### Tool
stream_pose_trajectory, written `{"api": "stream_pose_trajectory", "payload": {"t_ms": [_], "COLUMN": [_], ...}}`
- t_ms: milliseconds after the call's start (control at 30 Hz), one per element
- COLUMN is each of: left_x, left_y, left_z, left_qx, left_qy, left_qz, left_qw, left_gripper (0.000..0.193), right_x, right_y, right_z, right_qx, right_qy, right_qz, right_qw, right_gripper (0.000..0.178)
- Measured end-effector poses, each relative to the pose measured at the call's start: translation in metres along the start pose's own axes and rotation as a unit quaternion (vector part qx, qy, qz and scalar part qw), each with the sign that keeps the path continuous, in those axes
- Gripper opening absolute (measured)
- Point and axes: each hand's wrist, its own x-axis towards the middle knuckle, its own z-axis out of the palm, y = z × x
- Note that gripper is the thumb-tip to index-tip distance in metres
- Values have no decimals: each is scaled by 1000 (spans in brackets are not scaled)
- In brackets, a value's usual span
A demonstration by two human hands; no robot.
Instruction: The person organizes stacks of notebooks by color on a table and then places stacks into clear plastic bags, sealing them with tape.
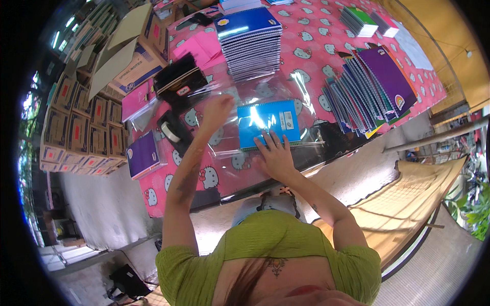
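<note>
A blue spiral notebook (265, 118) lies on clear plastic film (305, 108), near the table's front edge. My right hand (277, 155) rests flat on the notebook's near edge, fingers spread. To the left of the notebook, my left hand (218, 108) is closed at the film's left side and appears to pinch it; the fingertips are partly hidden. Beyond both hands stands a tall stack of blue spiral notebooks (250, 48). A black tape dispenser (174, 131) sits left of my left forearm.
Fanned spiral notebooks with a purple cover (388, 81) lie to the right. A black box (179, 81), pink sheets (201, 48) and a purple notebook (144, 155) are at the left. Cardboard cartons (79, 125) are piled beside the table. Small green notebooks (359, 21) stand far right.
</note>
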Motion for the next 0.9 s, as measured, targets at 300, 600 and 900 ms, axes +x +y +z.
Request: {"api": "stream_pose_trajectory", "payload": {"t_ms": [300,600,900], "left_x": [88,109,82], "left_y": [-53,-5,27], "left_z": [118,95,66], "left_qx": [204,251,371], "left_qy": [-146,-142,-57], "left_qz": [58,115,293], "left_qw": [966,951,879], "left_gripper": [22,17,16], "right_x": [3,5,4], "right_y": [-12,-9,-11], "right_z": [0,0,-2], "right_qx": [14,8,-1], "right_qy": [-2,12,1], "right_qz": [8,22,17], "right_qw": [1000,1000,1000], "right_gripper": [58,54,58]}}
